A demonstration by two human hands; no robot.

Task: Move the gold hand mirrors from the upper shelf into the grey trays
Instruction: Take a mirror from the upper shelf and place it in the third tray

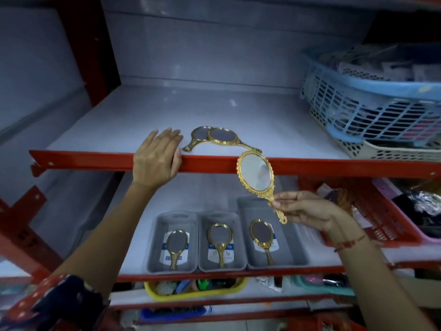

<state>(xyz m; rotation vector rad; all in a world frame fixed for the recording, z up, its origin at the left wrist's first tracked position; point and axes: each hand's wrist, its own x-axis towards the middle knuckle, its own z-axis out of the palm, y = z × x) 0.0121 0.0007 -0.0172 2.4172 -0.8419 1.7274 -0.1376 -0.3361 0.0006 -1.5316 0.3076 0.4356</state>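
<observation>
My right hand (307, 210) pinches the handle of a gold hand mirror (256, 172), held upright in the air in front of the upper shelf's red edge (95, 158), above the right tray. Two more gold mirrors (220, 136) lie overlapping on the upper shelf near its front edge. My left hand (156, 157) rests flat on that edge with fingers spread, just left of them. On the lower shelf stand three grey trays, left (175, 242), middle (222, 241) and right (269, 235), each holding one gold mirror.
Blue and white plastic baskets (372, 103) fill the right end of the upper shelf. A red basket (381, 218) and a pink one sit right of the trays. A yellow bin (195, 286) of small items stands on the shelf below.
</observation>
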